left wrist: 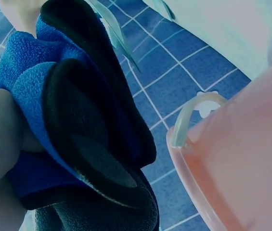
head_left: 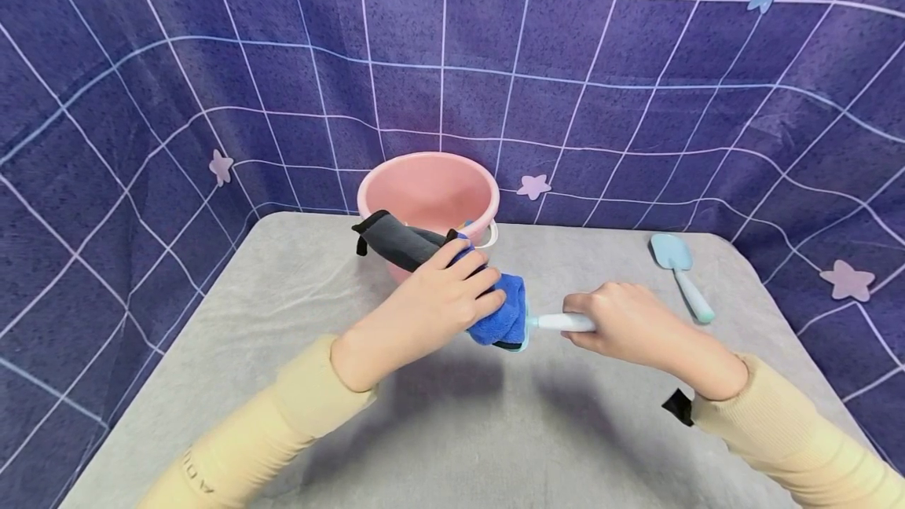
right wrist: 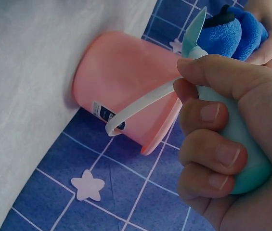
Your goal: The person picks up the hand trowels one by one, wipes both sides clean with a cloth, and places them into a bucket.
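Observation:
My left hand [head_left: 441,301] grips a blue and grey towel [head_left: 507,309] with black edging, bunched over the blade of a small light-blue shovel. Only the blade's edge shows past the cloth in the head view; in the right wrist view more of the blade [right wrist: 194,32] sticks out beside it. The towel's grey end hangs off to the left, overlapping the bucket's front in the head view. With curled fingers my right hand [head_left: 622,324] holds the shovel by its pale handle [right wrist: 229,115], which has a teal end. Both hands are above the table.
Behind the towel stands a pink bucket [head_left: 427,162] with a white handle [right wrist: 145,106]. A second light-blue shovel [head_left: 672,251] lies at the table's right. The grey-covered table [head_left: 297,273] is backed by a dark blue gridded curtain [head_left: 537,85] with star shapes.

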Available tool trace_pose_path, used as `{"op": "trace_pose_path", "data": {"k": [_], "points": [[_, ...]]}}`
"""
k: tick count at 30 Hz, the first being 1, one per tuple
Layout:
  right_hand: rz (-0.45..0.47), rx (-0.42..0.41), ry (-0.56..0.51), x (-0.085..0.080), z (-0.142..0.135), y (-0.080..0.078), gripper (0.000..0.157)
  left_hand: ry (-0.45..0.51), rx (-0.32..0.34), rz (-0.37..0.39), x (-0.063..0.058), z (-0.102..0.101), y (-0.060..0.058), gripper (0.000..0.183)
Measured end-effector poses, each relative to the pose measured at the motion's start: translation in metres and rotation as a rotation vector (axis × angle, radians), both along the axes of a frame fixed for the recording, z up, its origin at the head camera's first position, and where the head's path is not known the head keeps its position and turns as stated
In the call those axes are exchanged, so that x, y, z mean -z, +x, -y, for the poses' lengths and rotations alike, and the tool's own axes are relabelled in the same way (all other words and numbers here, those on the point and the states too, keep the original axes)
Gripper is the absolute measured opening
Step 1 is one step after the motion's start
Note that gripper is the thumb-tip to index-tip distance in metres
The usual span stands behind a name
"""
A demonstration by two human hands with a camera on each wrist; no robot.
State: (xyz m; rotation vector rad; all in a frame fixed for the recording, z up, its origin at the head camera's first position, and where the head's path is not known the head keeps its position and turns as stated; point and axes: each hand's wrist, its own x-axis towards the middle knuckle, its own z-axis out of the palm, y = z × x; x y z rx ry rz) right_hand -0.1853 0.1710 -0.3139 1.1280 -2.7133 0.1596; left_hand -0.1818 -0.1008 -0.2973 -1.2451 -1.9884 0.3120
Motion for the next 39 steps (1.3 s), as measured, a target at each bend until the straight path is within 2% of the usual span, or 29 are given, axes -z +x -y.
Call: {"op": "trace_pose_path", "data": {"k": [5, 12, 20, 27, 39], "points": [[0.002, -0.002, 0.003, -0.001, 0.001, 0.0, 0.021, -0.054, -0.017, -0.004, 0.0, -0.006, 0.001, 0.02], [0.007, -0.014, 0.0, -0.001, 0.003, 0.001, 0.02, -0.123, -0.039, 0.055, 0.004, -0.012, 0.003, 0.018], [-0.021, -0.031, -0.002, -0.002, 0.003, 0.002, 0.019, -0.187, -0.063, 0.021, 0.01, -0.021, 0.005, 0.017], [-0.015, -0.025, 0.001, -0.003, 0.003, 0.002, 0.017, -0.234, -0.097, -0.001, 0.009, -0.025, 0.007, 0.016], [-0.009, -0.016, 0.034, -0.004, 0.003, 0.003, 0.018, -0.255, -0.126, 0.003, 0.016, -0.027, 0.009, 0.016]]}}
